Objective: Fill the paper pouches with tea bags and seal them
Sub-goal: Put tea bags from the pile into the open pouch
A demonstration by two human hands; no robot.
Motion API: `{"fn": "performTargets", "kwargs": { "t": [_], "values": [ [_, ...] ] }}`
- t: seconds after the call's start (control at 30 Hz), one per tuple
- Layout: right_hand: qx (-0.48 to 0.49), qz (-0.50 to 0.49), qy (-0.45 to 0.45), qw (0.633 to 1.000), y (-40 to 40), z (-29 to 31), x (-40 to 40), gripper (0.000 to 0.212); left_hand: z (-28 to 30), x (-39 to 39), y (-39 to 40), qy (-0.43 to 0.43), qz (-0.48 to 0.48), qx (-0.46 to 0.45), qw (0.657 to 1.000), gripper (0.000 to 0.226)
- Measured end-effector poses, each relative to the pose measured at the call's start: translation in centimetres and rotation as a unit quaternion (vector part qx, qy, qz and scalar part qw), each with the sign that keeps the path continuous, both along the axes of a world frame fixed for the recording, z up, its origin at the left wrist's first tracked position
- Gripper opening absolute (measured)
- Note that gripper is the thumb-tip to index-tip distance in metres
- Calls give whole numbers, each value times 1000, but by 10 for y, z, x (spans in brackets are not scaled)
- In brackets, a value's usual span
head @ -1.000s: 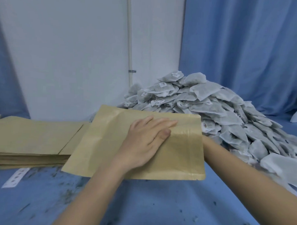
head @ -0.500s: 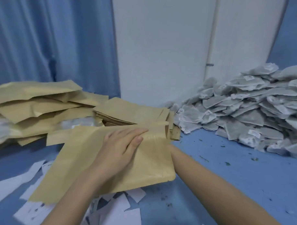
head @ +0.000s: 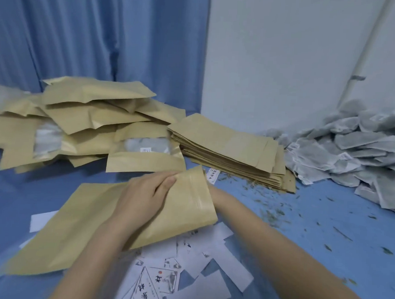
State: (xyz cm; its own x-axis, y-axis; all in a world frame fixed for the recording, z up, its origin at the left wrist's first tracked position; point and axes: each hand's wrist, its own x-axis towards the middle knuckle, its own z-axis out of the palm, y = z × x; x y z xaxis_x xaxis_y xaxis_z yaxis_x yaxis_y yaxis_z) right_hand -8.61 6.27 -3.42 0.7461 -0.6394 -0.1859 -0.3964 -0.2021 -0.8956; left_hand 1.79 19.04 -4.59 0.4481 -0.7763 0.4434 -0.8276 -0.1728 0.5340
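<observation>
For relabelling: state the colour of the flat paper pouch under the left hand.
Tan kraft-brown paper pouch; head view.

L hand [head: 145, 192] flat; R hidden
</observation>
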Motion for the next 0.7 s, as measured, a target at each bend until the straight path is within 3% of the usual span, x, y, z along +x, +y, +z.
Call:
{"fn": "performTargets", "kwargs": {
  "t": [0.1,0.17,0.23,0.3,0.47,0.6,0.7],
  "values": [
    [-77,-60,-119,988,-29,-2,-7,39,-2,13,-8,26,26,-7,999,31],
    [-129,-157,-116,972,-56,-12,-12,33,-5,16,-11,16,36,-20,999,31],
    [-229,-201,18,952,-79,-22,-8,28,-8,16,-14,-14,37,-23,999,29],
    [-258,-186,144,937,-91,-28,3,44,-10,15,-15,-38,39,-21,998,28],
    [-298,-188,237,905,-97,-34,33,42,-12,15,-15,-61,37,-29,997,33],
    [-200,-212,183,939,-101,-35,31,43,-11,18,-14,-60,37,-22,997,33],
    [-45,-192,41,979,-97,-36,10,20,-12,19,-13,-56,38,-23,997,37]
  ]
}}
